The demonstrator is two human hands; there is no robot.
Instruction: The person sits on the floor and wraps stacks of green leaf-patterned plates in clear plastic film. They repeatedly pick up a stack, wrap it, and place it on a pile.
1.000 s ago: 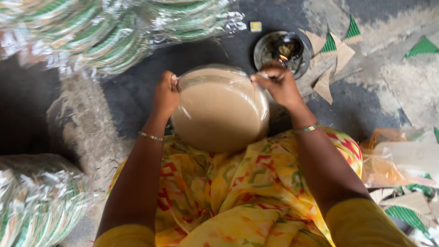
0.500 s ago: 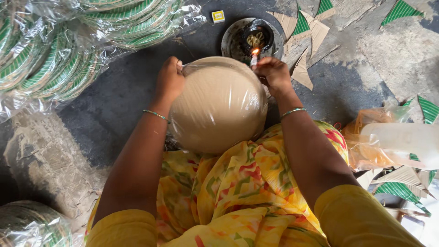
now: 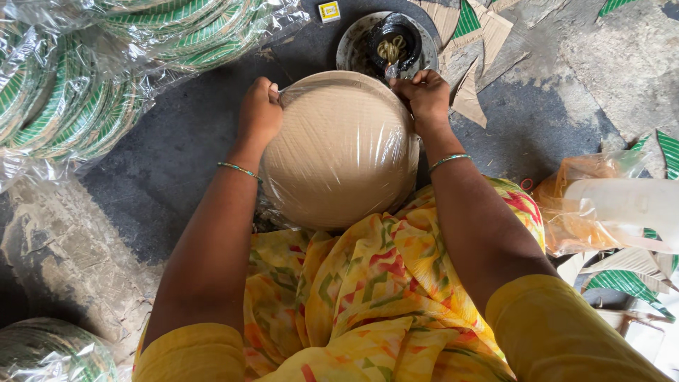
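A round stack of tan paper plates [image 3: 339, 152] wrapped in clear plastic film rests against my lap, its brown underside facing up. My left hand [image 3: 259, 113] grips the wrap at the stack's upper left rim. My right hand [image 3: 423, 95] pinches the gathered film at the upper right rim. Both fists are closed tight on the plastic. A green bangle sits on each wrist. Yellow patterned cloth [image 3: 353, 297] covers my legs below the stack.
A metal bowl [image 3: 357, 46] holding a dark candle holder stands just beyond the stack. Wrapped bundles of green-striped plates [image 3: 78, 85] lie at the left, another [image 3: 49, 354] at bottom left. Cardboard scraps [image 3: 474, 64] lie at the right, near an orange plastic bag [image 3: 587, 205].
The view has shifted, so the stack now sits lower and nearer. My right hand has moved from the flame side to the stack's rim, both hands still gripping the wrap.
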